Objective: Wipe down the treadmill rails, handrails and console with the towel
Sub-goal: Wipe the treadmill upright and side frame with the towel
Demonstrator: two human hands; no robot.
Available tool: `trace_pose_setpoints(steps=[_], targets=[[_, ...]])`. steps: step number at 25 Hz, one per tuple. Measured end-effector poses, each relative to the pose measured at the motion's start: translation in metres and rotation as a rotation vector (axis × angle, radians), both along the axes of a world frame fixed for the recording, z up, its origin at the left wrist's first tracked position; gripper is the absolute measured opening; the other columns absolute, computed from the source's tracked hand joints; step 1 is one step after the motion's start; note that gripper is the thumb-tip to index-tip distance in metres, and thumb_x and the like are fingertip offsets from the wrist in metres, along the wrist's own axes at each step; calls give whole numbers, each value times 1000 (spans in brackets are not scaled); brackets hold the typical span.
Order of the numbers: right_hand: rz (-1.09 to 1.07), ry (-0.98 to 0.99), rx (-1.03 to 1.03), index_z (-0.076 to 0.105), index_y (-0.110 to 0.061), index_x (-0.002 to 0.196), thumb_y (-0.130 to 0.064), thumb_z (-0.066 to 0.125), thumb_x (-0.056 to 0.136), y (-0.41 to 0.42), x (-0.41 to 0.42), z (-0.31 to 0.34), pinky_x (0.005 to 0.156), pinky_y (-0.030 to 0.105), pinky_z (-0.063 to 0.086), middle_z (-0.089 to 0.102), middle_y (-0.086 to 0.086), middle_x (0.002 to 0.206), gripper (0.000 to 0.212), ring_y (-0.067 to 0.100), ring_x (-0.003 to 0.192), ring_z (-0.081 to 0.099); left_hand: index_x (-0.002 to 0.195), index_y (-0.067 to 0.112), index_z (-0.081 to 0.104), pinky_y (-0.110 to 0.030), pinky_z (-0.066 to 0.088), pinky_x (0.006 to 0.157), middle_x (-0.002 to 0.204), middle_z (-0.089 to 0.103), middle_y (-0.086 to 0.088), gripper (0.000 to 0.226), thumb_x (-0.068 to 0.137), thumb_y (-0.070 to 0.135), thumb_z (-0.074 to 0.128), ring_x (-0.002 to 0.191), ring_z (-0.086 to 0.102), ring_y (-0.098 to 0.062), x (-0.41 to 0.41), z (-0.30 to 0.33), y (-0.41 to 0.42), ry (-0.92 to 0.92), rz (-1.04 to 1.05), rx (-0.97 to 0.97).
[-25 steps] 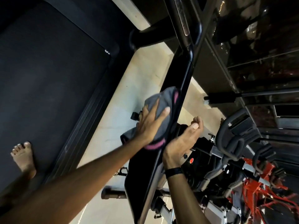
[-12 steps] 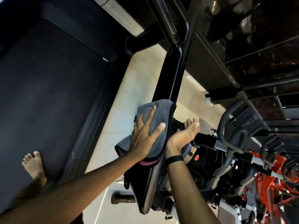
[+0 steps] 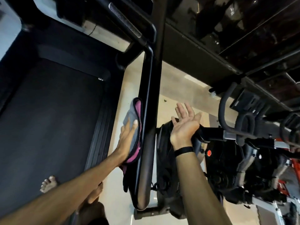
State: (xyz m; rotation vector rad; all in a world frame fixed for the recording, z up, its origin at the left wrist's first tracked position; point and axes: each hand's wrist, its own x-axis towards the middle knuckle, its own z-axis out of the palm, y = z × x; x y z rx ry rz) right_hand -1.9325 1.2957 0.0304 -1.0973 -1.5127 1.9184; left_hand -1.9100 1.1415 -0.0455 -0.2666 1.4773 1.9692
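Note:
The treadmill's black right handrail [image 3: 148, 98] runs down the middle of the head view, from the console frame [image 3: 129, 25] toward me. A grey towel with a pink edge [image 3: 134, 120] lies against the handrail's left side. My left hand [image 3: 127, 140] presses flat on the towel with straight fingers. My right hand [image 3: 185, 125] is to the right of the handrail, apart from it, palm up and fingers spread, holding nothing. A black band sits on that wrist.
The dark treadmill belt [image 3: 48, 119] fills the left, with a ribbed side rail [image 3: 99, 135] beside it. My bare feet [image 3: 48, 184] stand at the belt's edge. Black and red exercise bikes [image 3: 243, 156] crowd the right. Pale floor tiles [image 3: 175, 88] show between.
My right hand has come off the handrail and moved right, opening palm up. My left hand has slid the towel round to the rail's left side. The view shifted left.

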Motion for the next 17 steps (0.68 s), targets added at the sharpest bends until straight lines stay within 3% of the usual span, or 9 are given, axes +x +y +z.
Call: trace_pose_setpoints(steps=[2,6,8,10,12,14,17], targets=[[206,-68,106,56,-16,134,-50,18,107,10,-7,13,114,47,26,66,8,130,58,18,129,54,154,36,10,-41,-5,122,158,0,17,134,43,105,38,148,-6,-3,8,-2,0,-9,-16,-29],[407,-152,272,57,-18,134,-46,28,107,19,-20,21,114,44,26,67,5,129,49,12,125,57,156,28,16,-37,2,124,164,12,8,127,54,96,49,152,5,-11,-2,6,7,66,61,-13],[512,-172,338,56,-14,138,-41,36,107,14,-28,21,108,26,34,63,5,134,46,8,126,55,154,30,24,-39,10,124,163,18,5,123,50,90,52,151,15,-12,-17,8,14,57,87,-44],[624,-180,378,52,-12,142,-37,45,105,3,-42,14,100,9,37,57,2,143,45,6,130,51,153,31,32,-37,16,121,161,27,4,108,60,85,47,146,24,-10,-34,10,18,109,72,-41],[700,-184,403,48,-15,146,-42,51,102,-7,-57,3,110,16,34,50,-2,149,52,5,136,45,153,38,31,-45,14,124,161,29,5,95,74,87,47,149,23,-12,-46,0,20,190,36,-70],[716,-216,467,39,-19,152,-51,52,99,-16,-79,-9,120,30,28,40,-2,156,63,10,143,36,153,44,23,-48,10,124,163,22,7,87,79,84,47,152,15,-15,-47,1,25,143,56,-117],[690,-390,713,19,-22,159,-60,54,94,-26,-129,-21,123,43,15,19,7,165,83,23,152,16,131,77,7,-38,3,122,155,12,27,69,71,84,40,147,5,-3,-24,-1,17,177,22,-95]])
